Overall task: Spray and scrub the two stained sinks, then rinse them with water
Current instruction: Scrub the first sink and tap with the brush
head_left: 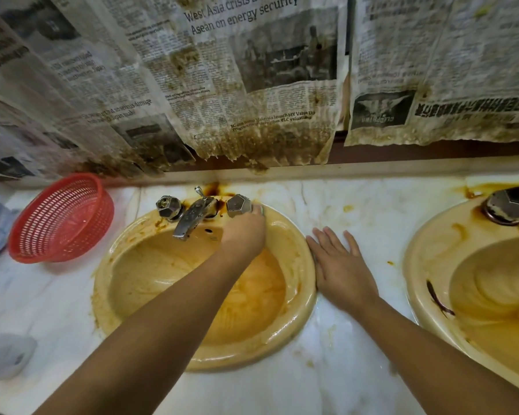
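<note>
Left hand [244,232] is curled round a green scrubber [260,209] at the left sink's [303,295] back rim, right hand [339,265] flat on the desk [357,211]. Both basins look orange, so I'd guess midway: right sink [420,259] and rinsing left.

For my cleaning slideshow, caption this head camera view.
Left hand at the stained sink's rim beside a faucet knob; right hand flat on the counter.
</note>
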Motion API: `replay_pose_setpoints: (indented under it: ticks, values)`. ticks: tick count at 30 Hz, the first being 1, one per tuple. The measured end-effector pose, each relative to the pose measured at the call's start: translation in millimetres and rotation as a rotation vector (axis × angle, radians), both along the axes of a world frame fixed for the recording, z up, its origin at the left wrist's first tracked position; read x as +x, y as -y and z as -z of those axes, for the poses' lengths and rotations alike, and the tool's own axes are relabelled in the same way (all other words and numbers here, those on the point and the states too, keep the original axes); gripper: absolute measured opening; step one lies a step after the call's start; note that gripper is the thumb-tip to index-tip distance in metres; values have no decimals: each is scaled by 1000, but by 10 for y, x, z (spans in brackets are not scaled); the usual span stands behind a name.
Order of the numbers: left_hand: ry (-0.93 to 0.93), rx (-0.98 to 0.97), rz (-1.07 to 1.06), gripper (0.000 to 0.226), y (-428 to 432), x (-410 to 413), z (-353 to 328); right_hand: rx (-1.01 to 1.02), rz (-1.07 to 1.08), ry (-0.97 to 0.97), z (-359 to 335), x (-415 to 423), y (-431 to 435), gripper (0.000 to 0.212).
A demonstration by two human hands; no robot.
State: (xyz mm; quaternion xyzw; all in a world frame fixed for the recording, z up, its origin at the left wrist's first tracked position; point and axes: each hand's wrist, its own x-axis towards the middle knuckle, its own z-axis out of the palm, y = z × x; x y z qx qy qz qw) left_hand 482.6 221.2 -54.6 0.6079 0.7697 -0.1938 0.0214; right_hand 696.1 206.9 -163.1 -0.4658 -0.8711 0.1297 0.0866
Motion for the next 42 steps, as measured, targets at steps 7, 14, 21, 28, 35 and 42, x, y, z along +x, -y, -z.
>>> replay_pose_setpoints:
  ticks: [7, 14, 21, 28, 35, 42]
  values:
    - [28, -38, 23, 68, 14, 20, 50, 2, -4, 16, 4, -3, 0, 61]
    - [227, -87, 120, 41, 206, -53, 171, -4, 2, 18, -12, -19, 6, 62]
    - [227, -12, 55, 45, 18, 75, 152, 9, 1, 35, 10, -16, 8, 59]
    - [206, 39, 18, 44, -14, -199, 169, 19, 0, 44, 20, -20, 2, 55]
    - [240, -113, 243, 46, 251, 55, 132, 18, -3, 37, 27, -20, -10, 57]
    - [263, -106, 239, 48, 239, 217, 104, 8, -4, 23, 7, -12, -11, 61]
